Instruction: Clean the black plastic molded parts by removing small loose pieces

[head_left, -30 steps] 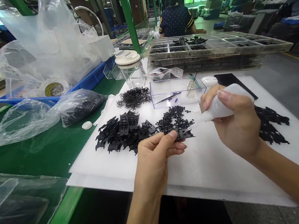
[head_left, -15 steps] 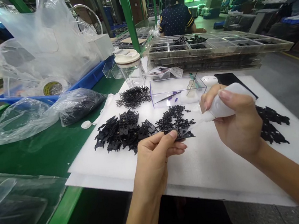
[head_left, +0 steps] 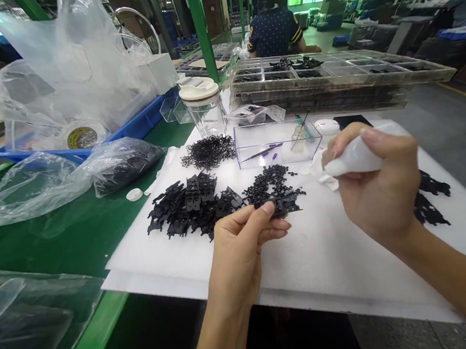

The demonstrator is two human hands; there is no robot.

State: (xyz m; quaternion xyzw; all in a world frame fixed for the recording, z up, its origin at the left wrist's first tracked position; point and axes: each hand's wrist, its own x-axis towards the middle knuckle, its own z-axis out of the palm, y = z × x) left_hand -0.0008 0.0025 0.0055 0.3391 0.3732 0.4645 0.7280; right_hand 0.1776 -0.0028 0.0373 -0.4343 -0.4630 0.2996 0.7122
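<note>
Between thumb and fingers, my left hand (head_left: 250, 229) pinches a flat black plastic part (head_left: 286, 205) above the white foam sheet (head_left: 312, 266). My right hand (head_left: 380, 179) is wrapped round a white squeeze bottle (head_left: 360, 154), tilted with its front end to the left. White tissue (head_left: 324, 172) shows at that end, and the bottle's tip cannot be made out. Just beyond the held part lies a heap of tiny black pieces (head_left: 274, 183). Left of it is a pile of similar flat black parts (head_left: 189, 202). More flat black parts (head_left: 434, 201) lie right of my right hand, partly hidden.
Behind the heaps stand a clear plastic box (head_left: 278, 143) with a thin tool, a lidded cup (head_left: 203, 107) and thin black pieces (head_left: 207, 152). Compartment trays (head_left: 343, 73) are stacked at the back. Plastic bags (head_left: 125, 162) and a blue bin (head_left: 142, 123) sit left. A person (head_left: 275, 25) sits beyond.
My right hand has moved right and slightly up with the squeeze bottle, away from the black part. My left hand still holds that part in nearly the same place.
</note>
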